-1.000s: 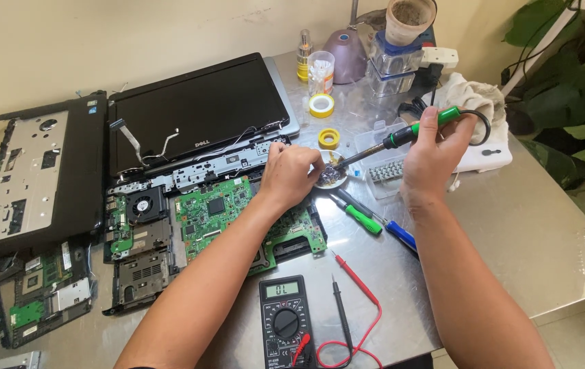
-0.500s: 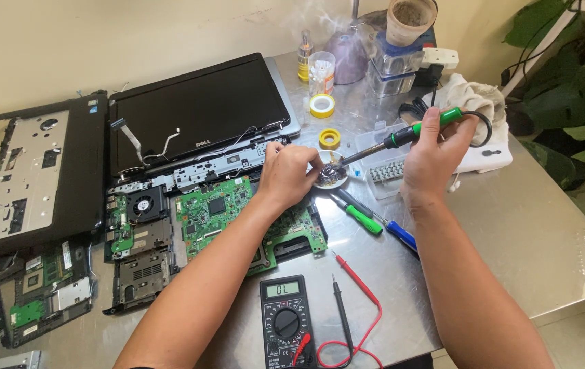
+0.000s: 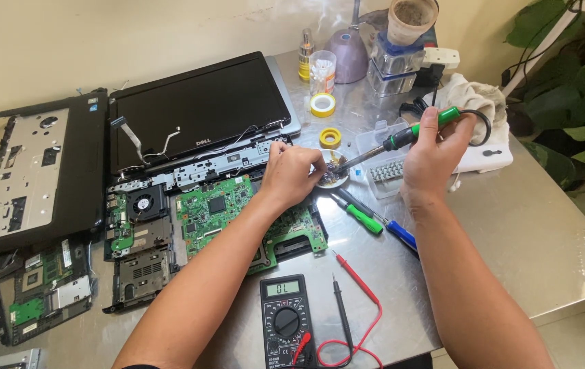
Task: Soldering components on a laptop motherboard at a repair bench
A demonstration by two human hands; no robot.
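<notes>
My right hand (image 3: 432, 154) grips a green-handled soldering iron (image 3: 402, 140), its tip dipped into a small round tin (image 3: 333, 174) on the metal table. My left hand (image 3: 292, 174) rests closed beside that tin, fingers touching its rim, just above a green motherboard (image 3: 227, 212) in an opened laptop base. A wisp of smoke rises above the tin toward the back.
A laptop screen (image 3: 200, 106) lies flat at the back, a palm-rest panel (image 3: 29, 174) at left. A multimeter (image 3: 285, 321) with red and black probes sits near the front edge. Screwdrivers (image 3: 364, 219), tape rolls (image 3: 322, 104), a clear parts box (image 3: 388, 171), jars and a cloth (image 3: 473, 96) crowd the right back.
Almost nothing has shifted; the iron's tip stays in the tin and the smoke above it drifts. Both hands keep their places.
</notes>
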